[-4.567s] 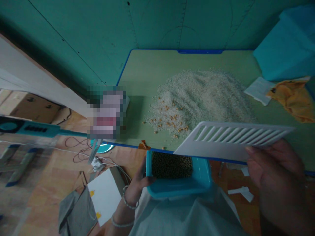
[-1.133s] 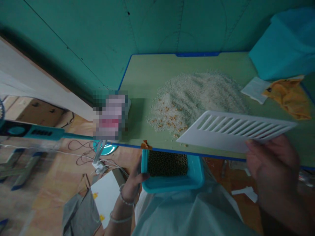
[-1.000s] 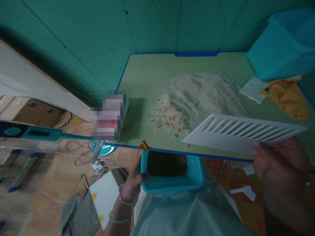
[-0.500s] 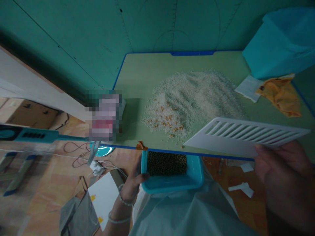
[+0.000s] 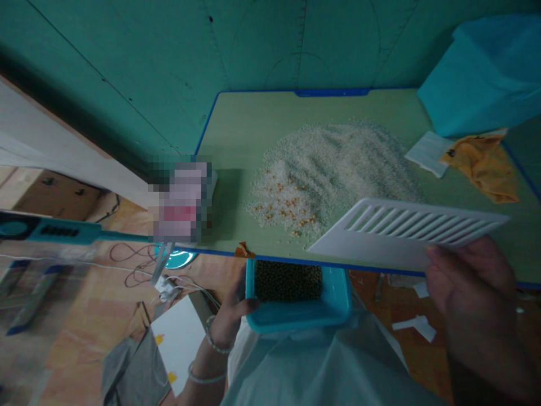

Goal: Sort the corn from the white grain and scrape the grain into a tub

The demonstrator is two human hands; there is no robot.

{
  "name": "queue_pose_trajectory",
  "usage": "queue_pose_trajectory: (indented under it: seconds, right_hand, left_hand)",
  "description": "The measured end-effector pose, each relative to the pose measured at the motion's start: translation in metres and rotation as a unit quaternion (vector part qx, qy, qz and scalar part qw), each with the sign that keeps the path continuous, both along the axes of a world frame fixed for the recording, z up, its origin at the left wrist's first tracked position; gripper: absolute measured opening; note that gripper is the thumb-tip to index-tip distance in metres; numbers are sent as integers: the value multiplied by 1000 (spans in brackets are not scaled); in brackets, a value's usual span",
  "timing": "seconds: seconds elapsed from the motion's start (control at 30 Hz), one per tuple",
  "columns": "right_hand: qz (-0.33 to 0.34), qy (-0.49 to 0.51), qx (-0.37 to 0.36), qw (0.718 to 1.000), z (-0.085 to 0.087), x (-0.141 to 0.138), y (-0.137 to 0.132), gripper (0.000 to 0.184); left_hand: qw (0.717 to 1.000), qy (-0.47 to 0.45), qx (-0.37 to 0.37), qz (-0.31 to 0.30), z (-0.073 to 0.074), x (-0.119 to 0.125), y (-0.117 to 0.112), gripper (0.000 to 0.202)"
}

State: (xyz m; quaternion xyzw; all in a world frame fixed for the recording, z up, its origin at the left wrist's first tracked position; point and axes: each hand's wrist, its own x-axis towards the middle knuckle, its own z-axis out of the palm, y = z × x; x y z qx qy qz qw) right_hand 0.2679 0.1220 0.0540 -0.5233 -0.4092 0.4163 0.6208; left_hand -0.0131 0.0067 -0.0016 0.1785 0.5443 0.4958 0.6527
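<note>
My left hand (image 5: 236,310) grips the left side of a blue plastic tub (image 5: 296,318), its thumb over the rim. Small dark green-brown beans (image 5: 287,280) fill the far part of the tub, which sits just under the table's front edge. In my right hand (image 5: 469,276) is a white slotted plastic scraper (image 5: 393,242), pinched along its right part. Its left tip is low over the table near the front edge; whether it touches is unclear. Behind it spreads a heap of white rice (image 5: 338,163), with yellow kernels (image 5: 291,206) scattered on its left front.
On the green table (image 5: 245,118) stands a blue bag-like container (image 5: 486,79) at the back right. Near it are a white packet (image 5: 429,153) and an orange cloth (image 5: 482,163). A pixelated object on a stand (image 5: 181,203) is at the left edge. Cables (image 5: 135,265) lie on the floor.
My right hand and the scraper have shifted slightly left, and the scraper's tip is a little nearer the tub. The left hand still holds the tub in nearly the same place.
</note>
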Motion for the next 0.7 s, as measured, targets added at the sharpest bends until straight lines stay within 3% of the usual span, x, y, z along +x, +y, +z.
queue_pose_trajectory:
  seconds: [0.1, 0.23, 0.43, 0.57, 0.7]
  right_hand:
    - [2, 10, 34, 999, 1, -6, 3, 33]
    - [49, -10, 15, 999, -3, -10, -2, 29]
    - [126, -50, 10, 991, -12, -30, -6, 25]
    - [116, -37, 58, 991, -11, -44, 7, 28]
    - [85, -9, 118, 989, -10, -40, 21, 33]
  left_hand:
    - [1000, -3, -10, -9, -3, -1, -3, 69]
    - [1000, 7, -20, -13, -7, -1, -5, 75]
    - [999, 23, -31, 4, -2, 2, -3, 71]
    - [999, 33, -23, 0, -2, 2, -4, 71]
    - [1000, 28, -5, -11, -8, 0, -6, 73]
